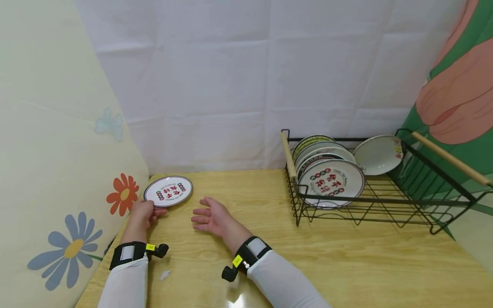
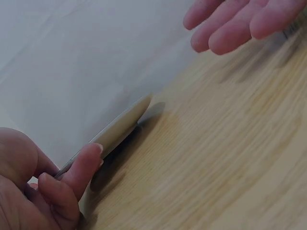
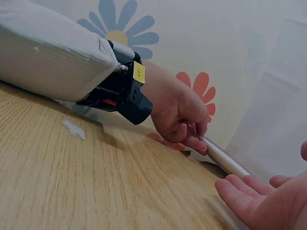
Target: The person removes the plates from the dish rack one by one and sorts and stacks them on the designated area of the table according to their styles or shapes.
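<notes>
At the table's far left corner, my left hand point(image 1: 143, 214) pinches the near rim of an oval white plate point(image 1: 168, 191) with a dark edge and red and dark printing. In the left wrist view the thumb is over the plate point(image 2: 120, 127) and the fingers are under it, the near side tilted up off the wood. To the right of the plate, my right hand point(image 1: 212, 217) hovers over the table with fingers extended and palm turned toward the plate, holding nothing. In the right wrist view its fingertips overlap the plate's far end.
A black wire dish rack point(image 1: 369, 199) with wooden handles stands at the right. Several plates point(image 1: 331, 182) lean in its left part, and a white bowl point(image 1: 378, 155) sits at its back right. A white scrap point(image 1: 164, 275) lies on the wooden table point(image 1: 308, 265) near my left wrist.
</notes>
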A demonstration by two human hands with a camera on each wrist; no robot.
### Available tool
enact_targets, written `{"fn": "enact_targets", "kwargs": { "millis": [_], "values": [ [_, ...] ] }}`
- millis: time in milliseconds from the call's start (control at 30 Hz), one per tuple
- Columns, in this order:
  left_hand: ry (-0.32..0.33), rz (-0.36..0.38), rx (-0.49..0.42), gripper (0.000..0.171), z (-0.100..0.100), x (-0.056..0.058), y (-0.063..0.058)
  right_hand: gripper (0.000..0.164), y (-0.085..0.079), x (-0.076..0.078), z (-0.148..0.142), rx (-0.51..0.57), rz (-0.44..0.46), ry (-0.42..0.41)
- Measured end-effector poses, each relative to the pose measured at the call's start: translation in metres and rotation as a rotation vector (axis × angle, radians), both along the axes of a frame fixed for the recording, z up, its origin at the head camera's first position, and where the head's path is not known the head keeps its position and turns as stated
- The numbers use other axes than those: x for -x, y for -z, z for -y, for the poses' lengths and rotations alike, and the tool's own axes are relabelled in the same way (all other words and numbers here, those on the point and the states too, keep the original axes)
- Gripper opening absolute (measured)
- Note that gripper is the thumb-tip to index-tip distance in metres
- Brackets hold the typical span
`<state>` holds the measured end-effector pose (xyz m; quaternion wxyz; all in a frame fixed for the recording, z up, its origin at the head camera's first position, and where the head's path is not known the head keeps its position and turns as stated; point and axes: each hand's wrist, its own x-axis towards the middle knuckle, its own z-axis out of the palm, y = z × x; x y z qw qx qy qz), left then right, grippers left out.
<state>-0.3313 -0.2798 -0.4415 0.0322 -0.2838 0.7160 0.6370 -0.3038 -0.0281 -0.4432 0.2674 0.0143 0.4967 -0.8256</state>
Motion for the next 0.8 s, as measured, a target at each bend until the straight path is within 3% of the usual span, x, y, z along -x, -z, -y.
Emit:
{"fn": "enact_targets", "kwargs": {
  "millis": [300,633,800],
  "values": [
    [0.001,-0.006,0.124,0.050,0.007,0.003,0.007,0.066,0.002,-0.003,0.000,-0.010,-0.008,-0.012],
    [0.026,0.022,0.128,0.055,0.010,0.004,0.005,0.064,0.004,-0.001,-0.001,-0.034,-0.001,-0.010],
    [-0.009,0.029,0.165,0.062,0.011,0.004,0.003,0.063,0.004,0.001,-0.003,-0.042,-0.001,-0.007]
  ]
}}
